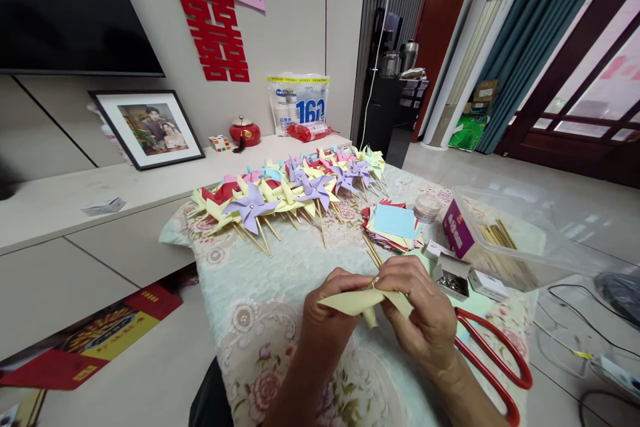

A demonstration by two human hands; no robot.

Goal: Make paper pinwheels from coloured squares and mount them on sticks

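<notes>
Both hands meet over the near part of the table around a pale yellow paper pinwheel point(353, 301). My left hand point(330, 310) grips its left side, fingers closed on the paper. From the right, my right hand point(420, 307) pinches the top of the pinwheel close to the left fingertips. Thin wooden sticks point(373, 252) show just beyond the fingers; whether one joins this pinwheel I cannot tell. Red-handled scissors point(493, 353) lie right of my right hand. A small open box of metal pins point(453, 280) sits beyond that hand, and a stack of coloured paper squares point(394, 221) lies farther back.
Several finished pinwheels point(287, 190) on sticks lie along the table's far left side. A clear plastic bin point(530, 247) with sticks stands at the right edge, beside a small round tub point(427, 205). A white cabinet point(145, 193) borders the flowered tablecloth point(250, 287).
</notes>
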